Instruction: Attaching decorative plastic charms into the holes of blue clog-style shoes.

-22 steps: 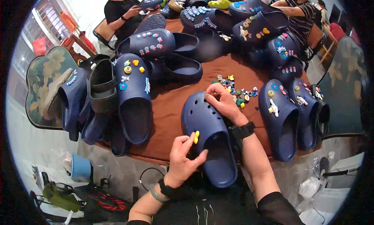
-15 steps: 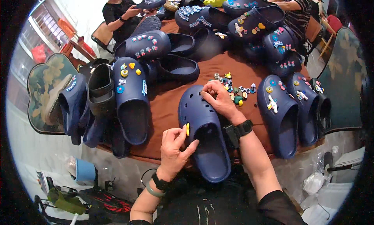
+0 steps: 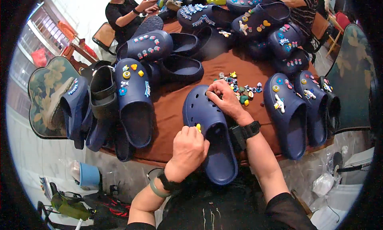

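Observation:
A navy clog [image 3: 218, 162] with holes in its upper stands at the table's near edge, its toe pointing away from me. My left hand [image 3: 187, 147] is closed at the left side of the upper, and a small yellow shoe charm [image 3: 198, 127] shows just past its fingertips. Whether the charm's stem sits in a hole is hidden by the fingers. At the right of the toe, my right hand [image 3: 224, 96] grips the clog with bent fingers; anything small under them cannot be made out. A pile of loose charms [image 3: 243, 90] lies just beyond this hand.
A decorated navy clog [image 3: 133, 98] and a black strapped clog [image 3: 103, 94] stand to the left. More decorated clogs [image 3: 284, 110] line the right side, and others are heaped at the back. Two people sit across the brown-covered table [image 3: 167, 106]. Patterned chair backs [image 3: 52, 90] flank it.
My left hand has moved up and right over the upper, its fingers now curled in around the yellow charm. My right hand stays at the toe. A person at the back left has lowered a hand.

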Motion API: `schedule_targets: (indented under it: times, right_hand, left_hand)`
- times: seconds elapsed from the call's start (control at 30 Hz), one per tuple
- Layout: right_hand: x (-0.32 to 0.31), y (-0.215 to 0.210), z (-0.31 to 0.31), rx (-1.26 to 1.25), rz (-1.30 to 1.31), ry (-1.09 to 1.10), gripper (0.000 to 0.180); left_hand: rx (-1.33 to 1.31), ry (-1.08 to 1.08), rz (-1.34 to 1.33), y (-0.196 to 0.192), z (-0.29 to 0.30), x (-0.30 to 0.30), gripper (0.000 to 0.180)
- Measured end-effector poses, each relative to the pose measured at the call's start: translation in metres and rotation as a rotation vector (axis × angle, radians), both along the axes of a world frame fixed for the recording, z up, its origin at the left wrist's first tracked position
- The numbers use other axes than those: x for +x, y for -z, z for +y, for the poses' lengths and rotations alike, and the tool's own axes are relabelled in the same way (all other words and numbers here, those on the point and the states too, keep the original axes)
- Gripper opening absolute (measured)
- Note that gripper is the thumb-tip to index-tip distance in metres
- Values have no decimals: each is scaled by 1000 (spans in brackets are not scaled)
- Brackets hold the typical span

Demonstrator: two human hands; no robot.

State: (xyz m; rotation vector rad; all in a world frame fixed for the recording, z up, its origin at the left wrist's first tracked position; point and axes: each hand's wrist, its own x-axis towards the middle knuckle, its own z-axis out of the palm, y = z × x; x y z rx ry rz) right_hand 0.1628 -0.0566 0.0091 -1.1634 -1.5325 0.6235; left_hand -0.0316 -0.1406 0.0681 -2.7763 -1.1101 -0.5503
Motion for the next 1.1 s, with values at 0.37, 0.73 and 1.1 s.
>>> schedule_targets:
  times: [0.37,0.73,1.1]
  right_hand:
    - [-4,-5,-3,83,-24,43,16]
    - [48,7,-8,55,-800,678,9]
    - [79,24,-13,-327,-987,825,11]
  left_hand:
    - [-320,-107,-580,37,-9,-17,47]
    - [-376,-145,-694,41,-7,-15,51]
    - [-437,-111,-844,56,-10,-20,35]
